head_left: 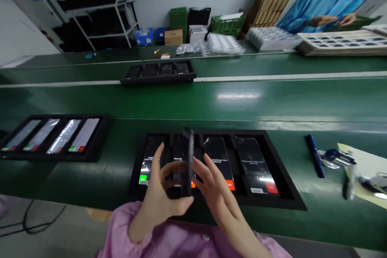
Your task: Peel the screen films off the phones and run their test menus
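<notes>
A dark phone stands on edge above a black foam tray, seen almost side-on. My left hand grips it, with the thumb at the lower edge, some fingers behind it and the index finger raised. Beside its right face is my right hand, fingers stretched out; the fingertips are close to the phone, and I cannot tell whether they touch. Lit phones lie in the tray slots: one with a green button at the left, one with a red button, and another at the right.
A second tray of white-screened phones lies left. Another black tray sits farther back. A blue pen, a metal-and-blue device and yellow paper lie right. Across the bench, a person in blue works behind stacked trays.
</notes>
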Demonstrator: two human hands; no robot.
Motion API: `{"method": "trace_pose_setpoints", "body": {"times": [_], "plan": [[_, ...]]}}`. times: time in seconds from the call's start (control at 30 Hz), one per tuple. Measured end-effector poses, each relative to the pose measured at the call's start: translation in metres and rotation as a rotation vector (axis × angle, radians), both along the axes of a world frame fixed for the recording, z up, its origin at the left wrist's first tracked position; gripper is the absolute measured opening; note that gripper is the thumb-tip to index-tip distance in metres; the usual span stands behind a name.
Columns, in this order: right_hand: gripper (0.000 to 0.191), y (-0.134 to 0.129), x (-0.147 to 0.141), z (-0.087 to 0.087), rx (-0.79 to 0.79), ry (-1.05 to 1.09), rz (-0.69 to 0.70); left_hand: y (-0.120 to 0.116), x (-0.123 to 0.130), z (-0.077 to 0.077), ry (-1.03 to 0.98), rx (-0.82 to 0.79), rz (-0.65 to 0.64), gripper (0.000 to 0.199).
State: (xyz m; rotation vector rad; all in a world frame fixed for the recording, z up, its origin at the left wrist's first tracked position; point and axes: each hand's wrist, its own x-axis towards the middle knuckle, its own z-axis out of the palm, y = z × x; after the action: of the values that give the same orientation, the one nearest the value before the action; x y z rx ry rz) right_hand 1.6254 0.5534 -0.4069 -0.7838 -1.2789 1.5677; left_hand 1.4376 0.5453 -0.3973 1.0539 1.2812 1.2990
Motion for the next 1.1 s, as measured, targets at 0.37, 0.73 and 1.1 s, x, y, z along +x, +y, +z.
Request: {"method": "trace_pose_setpoints", "body": {"times": [0.37, 0.73, 1.1], "plan": [[0.082, 0.030, -0.027, 0.027, -0.586, 0.411, -0.080, -0.025, 0.005, -0.014, 0.077, 0.047, 0.056, 0.091], [0.060, 0.019, -0.028, 0.012, -0.524, 0.395, -0.042, -0.018, -0.008, -0.015, -0.217, -0.011, 0.044, 0.074], [0.068, 0.017, -0.027, 0.013, -0.482, 0.350, -0.013, -0.017, -0.011, -0.009, -0.288, -0.007, 0.041, 0.071]]}}
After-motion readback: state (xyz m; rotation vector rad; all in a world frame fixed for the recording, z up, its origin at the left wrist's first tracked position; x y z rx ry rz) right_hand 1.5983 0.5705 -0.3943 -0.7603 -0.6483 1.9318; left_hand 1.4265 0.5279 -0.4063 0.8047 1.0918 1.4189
